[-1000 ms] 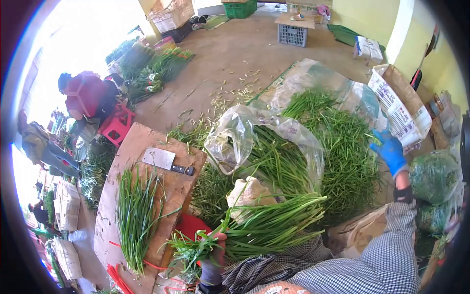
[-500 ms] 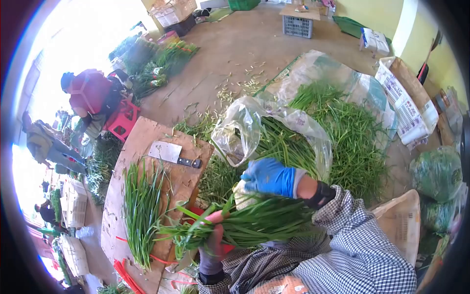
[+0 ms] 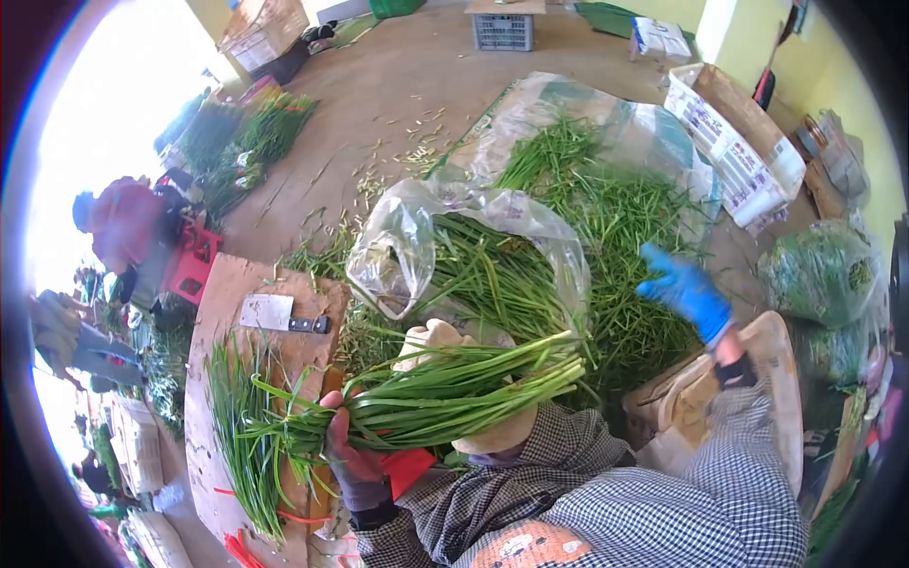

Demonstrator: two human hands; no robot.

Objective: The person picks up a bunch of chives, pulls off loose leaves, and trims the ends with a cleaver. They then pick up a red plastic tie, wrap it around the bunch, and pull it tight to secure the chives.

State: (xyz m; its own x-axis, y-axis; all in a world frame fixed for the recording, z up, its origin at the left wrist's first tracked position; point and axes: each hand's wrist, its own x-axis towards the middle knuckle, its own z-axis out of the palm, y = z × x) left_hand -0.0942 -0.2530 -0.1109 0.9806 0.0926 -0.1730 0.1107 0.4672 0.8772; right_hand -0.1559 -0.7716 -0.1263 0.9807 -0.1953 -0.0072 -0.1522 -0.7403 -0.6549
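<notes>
My left hand (image 3: 352, 450) is closed around a bunch of garlic chives (image 3: 464, 383), gripping it near its leafy left end. The paler stem ends point right, over my lap. My right hand (image 3: 689, 292), in a blue glove, is off to the right with fingers apart and nothing in it. It hovers beside the loose chive pile (image 3: 615, 218) on the plastic sheet. Another batch of chives (image 3: 241, 426) lies on the wooden board (image 3: 213, 312) at left. A cleaver (image 3: 284, 313) with a black handle rests on that board.
A clear plastic bag (image 3: 388, 251) with chives in it lies open ahead. White crates (image 3: 734, 142) stand at the right, near bagged greens (image 3: 819, 270). Red ties (image 3: 244, 549) lie by the board. At left, a person in red (image 3: 128, 222) is near a pink stool (image 3: 194, 262).
My right hand has left the bunch and moved right, its fingers now spread. The bunch stays in my left hand, its stem ends now plainly in sight. The whole view has shifted.
</notes>
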